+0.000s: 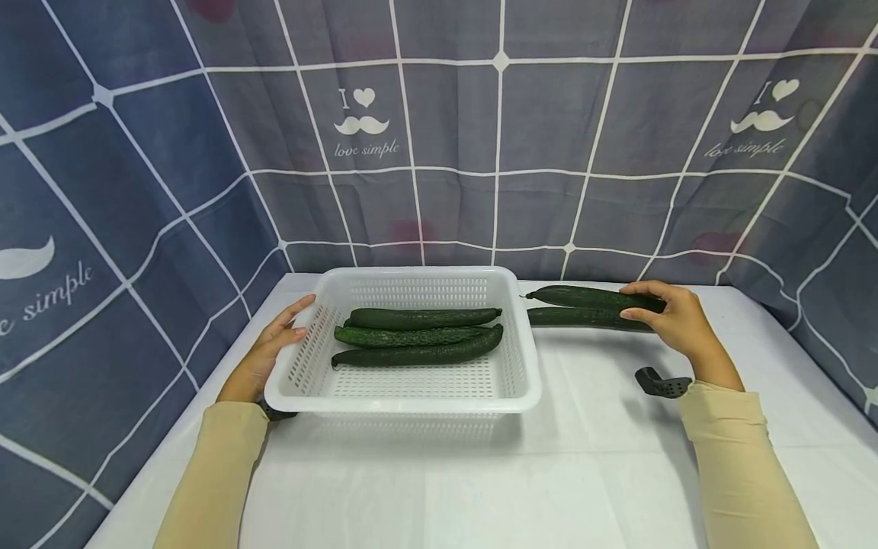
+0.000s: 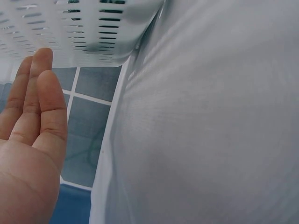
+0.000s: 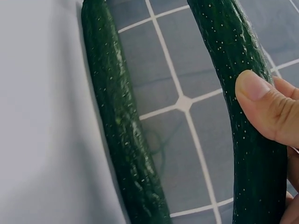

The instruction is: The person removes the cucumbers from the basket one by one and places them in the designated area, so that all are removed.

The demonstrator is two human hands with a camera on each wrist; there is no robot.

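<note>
Fingers straight, my left hand (image 1: 270, 352) sits by the basket (image 1: 405, 405) at nine o'clock; at three, my right hand (image 1: 677, 320) pinches a cucumber (image 1: 579, 296), likely stiff and slippery, best held midway.

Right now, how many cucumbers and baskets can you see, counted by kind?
Basket: 1
Cucumbers: 5 visible (3 inside the basket, 1 held cucumber in the right hand, 1 loose cucumber beside the basket)
Total: 6

Even light, soft, faint shadows
</note>
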